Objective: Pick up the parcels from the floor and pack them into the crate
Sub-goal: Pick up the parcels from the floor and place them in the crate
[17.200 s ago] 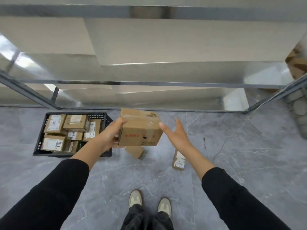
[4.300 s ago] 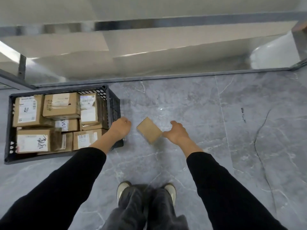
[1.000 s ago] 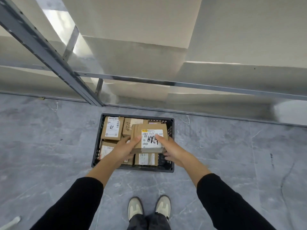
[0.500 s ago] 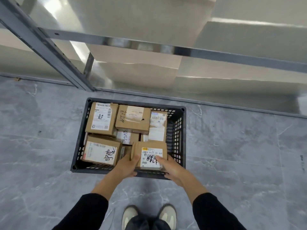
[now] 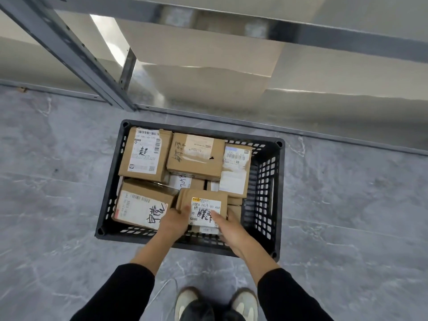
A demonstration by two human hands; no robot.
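Grey marble floor (image 5: 58, 205), metal shelving (image 5: 69, 49) along the far side. Black slatted crate (image 5: 276, 193) in the middle, packed with cardboard parcels (image 5: 143, 151). Small labelled parcel (image 5: 203, 205) at the crate's near side, atop the others, gripped at its edges by left hand (image 5: 173, 222) and right hand (image 5: 231, 230).

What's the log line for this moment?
phase: packing | left hand: holds small brown cardboard parcel | right hand: holds it | where: black plastic crate, near side

Matt cardboard parcels (image 5: 195, 156); black plastic lattice crate (image 5: 264, 193); glossy grey stone floor (image 5: 347, 216).
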